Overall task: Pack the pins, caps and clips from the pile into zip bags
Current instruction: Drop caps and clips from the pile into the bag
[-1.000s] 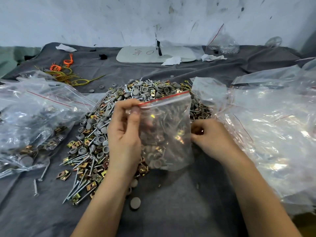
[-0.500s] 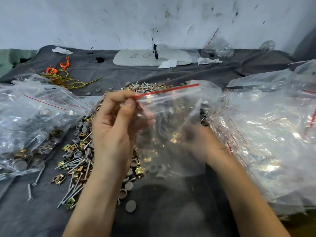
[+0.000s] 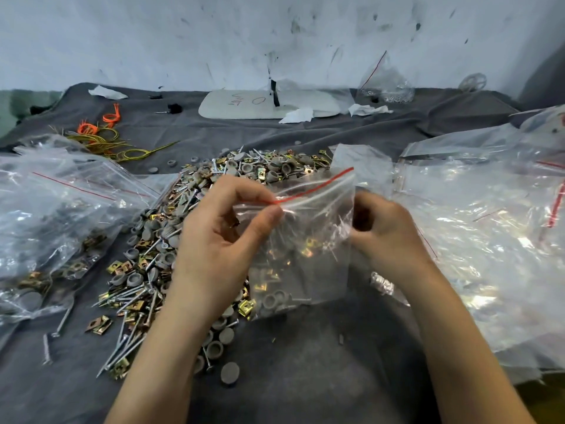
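Pinched between thumb and forefinger of the left hand is the top of the zip bag, the fingertips being pressed together on the near-left end of its red zip strip. The right hand is curled at the bag's right edge, below the strip. The film is puckered toward that hand, so the edge is judged to be gripped there, though the fingertips themselves are hidden.

The bag is held upright between the two hands, just in front of the pile, with its lower end down at the grey cloth. Its long axis runs roughly bottom to top and its mouth is pointed up and slightly away from the person. A small load of caps, clips and pins is seen settled in the bottom third.

The strip is laid across the top, and its long axis climbs from the left pinch up and to the right, to a free corner above the right hand. That unpinched length lies wholly to the right of the left fingertips. The right hand is the nearer to the free corner, the left to the lower end. Whether the strip is sealed anywhere cannot be told. Sealing is judged to be the step in hand, and a run along that rising line is what it calls for.

Filled bags are heaped to the left and empty bags to the right.
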### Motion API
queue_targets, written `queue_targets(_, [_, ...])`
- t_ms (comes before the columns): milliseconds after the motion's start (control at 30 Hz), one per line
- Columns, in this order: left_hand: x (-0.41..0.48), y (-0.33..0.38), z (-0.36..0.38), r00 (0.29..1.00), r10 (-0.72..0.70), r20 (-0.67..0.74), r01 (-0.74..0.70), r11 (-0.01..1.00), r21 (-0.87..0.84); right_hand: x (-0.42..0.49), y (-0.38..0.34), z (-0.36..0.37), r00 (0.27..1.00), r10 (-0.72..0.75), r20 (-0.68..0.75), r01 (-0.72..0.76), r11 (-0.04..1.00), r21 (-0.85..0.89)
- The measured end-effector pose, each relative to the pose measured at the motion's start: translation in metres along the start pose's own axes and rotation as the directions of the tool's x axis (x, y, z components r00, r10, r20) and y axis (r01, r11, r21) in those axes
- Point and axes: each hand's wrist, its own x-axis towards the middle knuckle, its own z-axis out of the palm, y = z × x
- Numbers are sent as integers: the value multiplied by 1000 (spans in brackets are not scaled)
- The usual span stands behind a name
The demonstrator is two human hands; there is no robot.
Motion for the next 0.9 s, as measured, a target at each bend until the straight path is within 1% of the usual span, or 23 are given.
queue_targets(67, [1,2,4,994,81,67,-84,995,50,0,-11,-12,991,-48,-126,75,974,213])
queue_targets(133, [1,5,6,982,142,127,-149,988,49,-3,-27,-28,965,-111,-238,205,885,418])
queue_targets(167, [1,6,6,975,166,145,-175,983,53,-6,-35,-35,946,-166,-280,283,844,456])
queue_targets(233, [0,6,6,965,200,172,-213,975,61,-11,-52,-45,905,-294,-308,409,802,435])
queue_targets(333, [-1,9,7,950,241,200,-252,967,30,-16,-67,-49,864,-435,-252,497,816,295])
queue_targets(400, [-2,10,8,951,247,184,-246,969,-28,-16,-69,-48,868,-451,-207,492,836,241])
queue_targets(467, [-2,10,8,956,246,162,-241,969,-51,-16,-68,-46,886,-430,-175,463,849,256])
queue_targets(533, [-3,9,9,956,249,153,-245,968,-51,-18,-67,-44,905,-391,-165,425,840,338])
queue_targets(633, [-4,10,9,955,258,147,-252,966,-58,-19,-66,-42,919,-359,-162,392,793,467])
queue_targets(800, [-6,17,12,958,244,151,-238,969,-58,-20,-64,-40,919,-366,-143,373,698,612])
queue_targets(900, [-8,24,15,976,195,92,-194,981,-25,-22,-64,-38,927,-357,-116,343,677,651])
